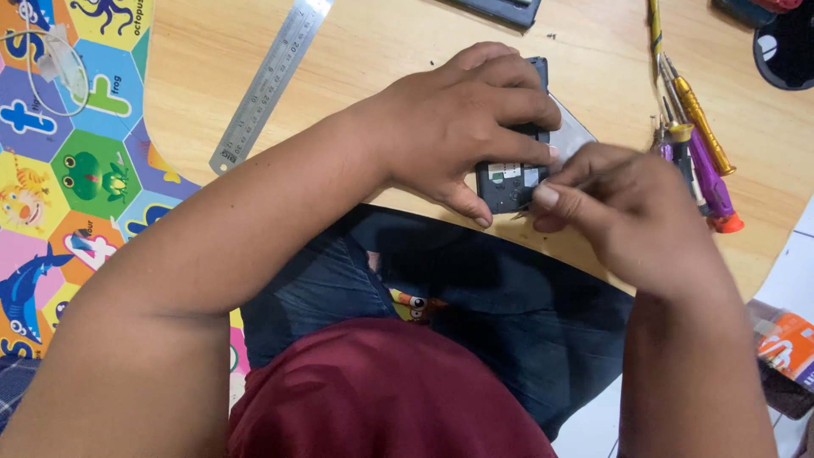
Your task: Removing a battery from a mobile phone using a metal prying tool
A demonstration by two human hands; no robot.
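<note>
Nearest the lens, a dark red shirt fills the bottom of the view, with blue jeans just beyond it, tucked under the near edge of the wooden counter.

At that near edge lies a small black device, flat on the counter, with pale labels on its face. The left hand lies over the device from above, its fingers curled down across the top and its thumb pressed against the device's near side, pinning it in place. The right hand sits just right of the device, its fingers closed in a pinch around a thin metal tool whose tip meets the device's lower right corner. A clear, shiny sheet shows behind the device, partly hidden by both hands.

Right of the device, a bunch of small screwdrivers with yellow, purple and orange handles lies on the counter. Well to the left of the device, a steel ruler lies at a slant. Further left, beyond the counter's curved edge, a bright play mat with cartoon animals covers the floor.
</note>
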